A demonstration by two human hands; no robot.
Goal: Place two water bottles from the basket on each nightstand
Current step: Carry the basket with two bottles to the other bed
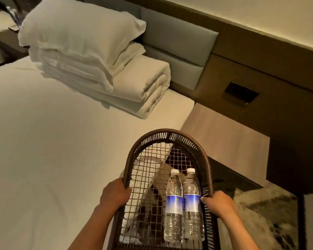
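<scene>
Beside the bed (52, 141), the nightstand surface (224, 134) waits — both hands, left (115, 193) and right (219, 202), clasp the basket (170, 134) rim; keep it level so the two bottles (183, 204) don't roll.

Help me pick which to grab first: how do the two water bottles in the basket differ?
The left bottle lies nearer the basket's middle; the right bottle lies against its side by the right hand. The right bottle's cap reaches slightly farther forward than the left bottle's. Both are clear, white-capped, blue-labelled, lying side by side and touching, caps pointing away.
</scene>
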